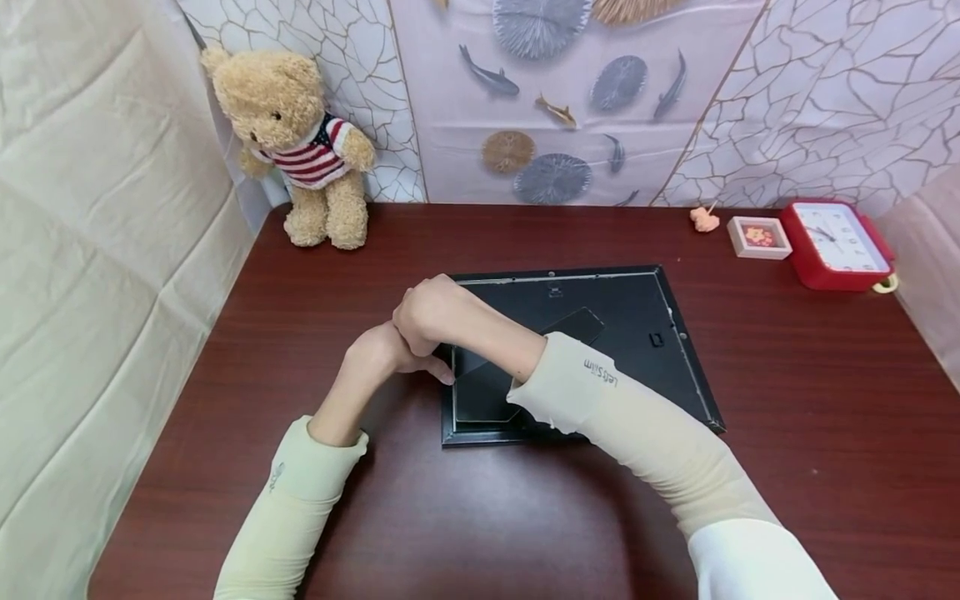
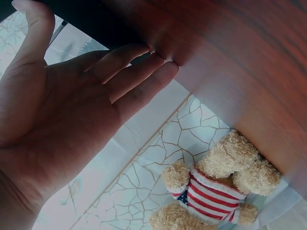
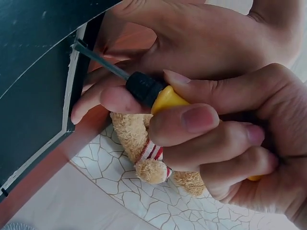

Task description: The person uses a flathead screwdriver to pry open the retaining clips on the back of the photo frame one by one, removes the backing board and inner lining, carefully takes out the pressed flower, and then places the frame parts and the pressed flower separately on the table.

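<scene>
A black picture frame (image 1: pixel 630 333) lies face down on the dark wood table, its backing and folded stand facing up. At its left edge my right hand (image 1: pixel 446 308) grips a screwdriver (image 3: pixel 144 88) with a yellow and black handle. The right wrist view has the screwdriver's tip at the light strip along the inner edge of the picture frame. My left hand (image 1: pixel 378 350) is beside that same edge, under my right hand in the head view, its thumb at the frame's border. In the left wrist view its fingers (image 2: pixel 139 91) extend nearly straight toward the frame and table.
A teddy bear (image 1: pixel 303 150) in a striped sweater sits at the back left. Along the back right stand a red clock (image 1: pixel 840 246), a small pink-framed box (image 1: pixel 759 237) and a small peach-coloured figure (image 1: pixel 704 219). Patterned cloth (image 1: pixel 525 100) hangs behind the table.
</scene>
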`<action>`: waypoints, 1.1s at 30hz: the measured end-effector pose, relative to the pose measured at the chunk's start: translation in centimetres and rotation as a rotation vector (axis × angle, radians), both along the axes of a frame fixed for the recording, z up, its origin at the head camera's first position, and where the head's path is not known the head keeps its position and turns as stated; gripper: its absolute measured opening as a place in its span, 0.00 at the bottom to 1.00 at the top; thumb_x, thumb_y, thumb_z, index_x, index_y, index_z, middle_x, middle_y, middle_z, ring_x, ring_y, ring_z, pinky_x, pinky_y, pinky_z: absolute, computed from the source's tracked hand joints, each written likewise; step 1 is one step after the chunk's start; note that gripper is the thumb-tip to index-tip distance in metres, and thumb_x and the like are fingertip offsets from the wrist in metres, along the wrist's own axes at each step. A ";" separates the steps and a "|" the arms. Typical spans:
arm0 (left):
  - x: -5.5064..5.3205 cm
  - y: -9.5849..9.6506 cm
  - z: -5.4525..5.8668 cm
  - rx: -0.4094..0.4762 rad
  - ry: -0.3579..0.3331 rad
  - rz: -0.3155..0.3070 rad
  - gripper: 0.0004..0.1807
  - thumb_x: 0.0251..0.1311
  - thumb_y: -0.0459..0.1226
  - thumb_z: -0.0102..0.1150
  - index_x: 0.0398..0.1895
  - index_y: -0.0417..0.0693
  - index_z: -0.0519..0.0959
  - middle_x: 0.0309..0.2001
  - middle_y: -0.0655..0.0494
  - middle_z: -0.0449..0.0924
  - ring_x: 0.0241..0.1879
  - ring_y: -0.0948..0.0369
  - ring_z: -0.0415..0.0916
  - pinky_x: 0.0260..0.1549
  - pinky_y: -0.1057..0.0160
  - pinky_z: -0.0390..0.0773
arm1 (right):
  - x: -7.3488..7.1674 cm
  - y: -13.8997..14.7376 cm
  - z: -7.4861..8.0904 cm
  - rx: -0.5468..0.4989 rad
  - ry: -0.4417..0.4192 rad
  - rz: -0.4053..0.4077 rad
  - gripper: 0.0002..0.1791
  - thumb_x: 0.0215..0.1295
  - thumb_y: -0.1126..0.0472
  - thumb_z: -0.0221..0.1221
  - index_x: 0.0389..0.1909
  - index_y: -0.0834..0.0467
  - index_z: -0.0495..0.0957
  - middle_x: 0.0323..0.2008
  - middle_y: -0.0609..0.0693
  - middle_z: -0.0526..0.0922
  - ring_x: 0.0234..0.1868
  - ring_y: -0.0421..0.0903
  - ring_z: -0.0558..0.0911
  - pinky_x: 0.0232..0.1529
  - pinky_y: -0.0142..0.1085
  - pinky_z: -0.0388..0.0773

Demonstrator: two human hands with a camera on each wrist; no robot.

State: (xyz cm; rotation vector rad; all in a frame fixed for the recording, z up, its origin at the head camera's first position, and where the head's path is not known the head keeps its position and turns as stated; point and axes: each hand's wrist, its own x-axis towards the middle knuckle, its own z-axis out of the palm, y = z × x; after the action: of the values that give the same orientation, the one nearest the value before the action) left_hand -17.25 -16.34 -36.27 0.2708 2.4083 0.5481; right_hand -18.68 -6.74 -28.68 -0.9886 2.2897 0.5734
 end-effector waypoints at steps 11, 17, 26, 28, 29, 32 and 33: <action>-1.2 0.9 -1.8 -0.010 0.075 -0.086 0.60 0.62 0.52 0.82 0.89 0.44 0.55 0.86 0.42 0.57 0.84 0.46 0.59 0.78 0.43 0.68 | 0.8 5.4 2.6 -0.161 0.094 -0.108 0.19 0.82 0.56 0.58 0.68 0.51 0.82 0.63 0.52 0.84 0.60 0.51 0.85 0.64 0.51 0.81; -2.1 0.5 -3.4 -0.081 0.165 -0.172 0.75 0.60 0.55 0.82 0.91 0.41 0.35 0.91 0.40 0.42 0.89 0.41 0.42 0.82 0.37 0.58 | 0.7 18.6 4.2 -0.819 0.150 -0.184 0.07 0.80 0.65 0.62 0.50 0.58 0.88 0.37 0.49 0.89 0.40 0.47 0.86 0.47 0.44 0.83; 0.1 0.7 -0.1 -0.088 0.148 -0.181 0.68 0.65 0.47 0.79 0.89 0.31 0.37 0.90 0.33 0.28 0.89 0.35 0.34 0.84 0.36 0.52 | 1.4 38.2 -3.9 -0.951 0.392 -0.627 0.05 0.78 0.67 0.64 0.47 0.65 0.86 0.27 0.49 0.88 0.28 0.35 0.72 0.32 0.32 0.66; -0.1 0.6 -0.3 -0.065 0.151 -0.180 0.68 0.65 0.46 0.80 0.89 0.31 0.38 0.89 0.33 0.29 0.89 0.35 0.35 0.84 0.34 0.52 | 2.1 41.2 -6.0 -0.884 0.343 -0.694 0.07 0.79 0.66 0.63 0.47 0.67 0.84 0.27 0.50 0.88 0.26 0.37 0.73 0.30 0.34 0.69; -0.2 0.5 -0.5 -0.047 0.147 -0.178 0.68 0.64 0.47 0.80 0.89 0.32 0.38 0.90 0.34 0.30 0.89 0.35 0.35 0.84 0.34 0.51 | 2.2 42.9 -7.2 -0.864 0.322 -0.715 0.08 0.79 0.65 0.64 0.46 0.68 0.83 0.27 0.50 0.87 0.26 0.39 0.75 0.30 0.35 0.70; -1.1 0.2 -2.1 0.008 0.149 -0.186 0.70 0.63 0.49 0.80 0.90 0.35 0.37 0.90 0.35 0.30 0.89 0.36 0.35 0.84 0.34 0.50 | 2.0 48.5 -11.2 -0.783 0.321 -0.770 0.12 0.78 0.59 0.66 0.43 0.66 0.82 0.26 0.48 0.85 0.27 0.42 0.77 0.32 0.37 0.73; -1.5 0.1 -2.7 0.024 0.149 -0.187 0.71 0.62 0.50 0.81 0.90 0.37 0.36 0.90 0.37 0.30 0.89 0.37 0.35 0.84 0.34 0.50 | 1.7 50.6 -12.8 -0.754 0.329 -0.785 0.12 0.77 0.58 0.67 0.43 0.65 0.82 0.26 0.48 0.84 0.28 0.44 0.77 0.33 0.37 0.74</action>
State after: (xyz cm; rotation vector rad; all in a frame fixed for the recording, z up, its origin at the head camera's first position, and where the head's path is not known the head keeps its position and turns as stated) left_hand -18.70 -16.22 -38.94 0.5584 2.4861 0.4861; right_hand -17.00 43.86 -41.44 -0.1888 2.9770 -0.5289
